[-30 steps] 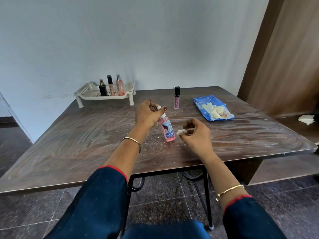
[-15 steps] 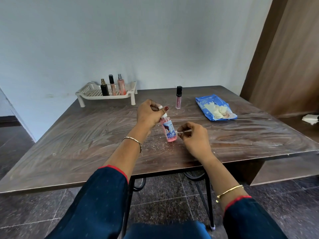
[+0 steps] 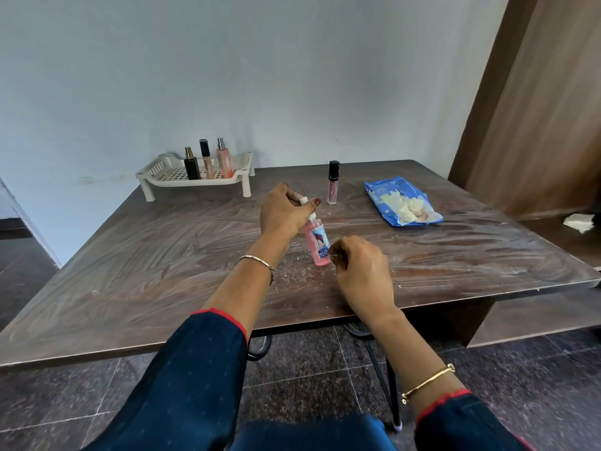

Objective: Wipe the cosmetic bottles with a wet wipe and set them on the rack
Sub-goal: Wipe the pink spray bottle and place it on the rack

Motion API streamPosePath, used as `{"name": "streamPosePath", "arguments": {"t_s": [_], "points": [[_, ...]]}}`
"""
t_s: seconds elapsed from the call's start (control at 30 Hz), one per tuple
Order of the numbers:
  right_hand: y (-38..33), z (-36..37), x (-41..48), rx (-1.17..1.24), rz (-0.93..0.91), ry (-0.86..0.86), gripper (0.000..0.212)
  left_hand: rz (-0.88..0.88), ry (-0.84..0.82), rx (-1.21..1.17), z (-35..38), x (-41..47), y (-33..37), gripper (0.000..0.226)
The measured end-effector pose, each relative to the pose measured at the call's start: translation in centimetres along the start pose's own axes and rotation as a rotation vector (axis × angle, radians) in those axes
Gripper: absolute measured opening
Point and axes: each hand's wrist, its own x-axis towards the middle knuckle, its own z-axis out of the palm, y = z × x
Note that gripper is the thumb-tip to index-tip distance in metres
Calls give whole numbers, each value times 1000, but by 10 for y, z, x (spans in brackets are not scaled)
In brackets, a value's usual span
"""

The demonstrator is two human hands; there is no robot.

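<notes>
My left hand [image 3: 283, 213] grips the white cap end of a pink bottle [image 3: 317, 243] with a blue label, which stands tilted on the table. Against the bottle's lower side my right hand [image 3: 361, 265] pinches a small white wipe [image 3: 334, 254], mostly hidden by the fingers. A pink lip gloss tube [image 3: 333, 187] with a black cap stands upright behind them. At the back left sits a white rack [image 3: 169, 176] carrying three bottles: a black one [image 3: 192, 164], a slim peach tube [image 3: 206, 159] and a pink spray bottle [image 3: 223, 159].
A blue wet-wipe pack [image 3: 401, 200] lies open at the right, with white wipes spilling out. The brown table [image 3: 136, 255] is streaked and has white crumbs near the bottle. A wooden panel [image 3: 536, 125] rises at the right, and a white scrap [image 3: 579, 222] lies beside it.
My right hand has moved left with the wipe, from beside the bottle to against its lower side. My left hand keeps its grip on the cap end.
</notes>
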Motion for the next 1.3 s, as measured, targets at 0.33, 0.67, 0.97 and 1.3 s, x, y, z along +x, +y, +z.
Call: {"name": "streamPosePath", "arguments": {"t_s": [0.33, 0.67, 0.97, 1.3], "points": [[-1, 1, -6, -91, -51, -4, 3, -46, 44, 81, 6, -1, 8, 36], [-6, -4, -6, -219, -92, -57, 4, -37, 45, 136, 6, -4, 10, 37], [-6, -5, -6, -215, -114, -88, 6, -27, 50, 152, 6, -8, 12, 38], [-9, -3, -3, -186, -140, -146, 10, -26, 77, 157, 3, -13, 13, 39]]}}
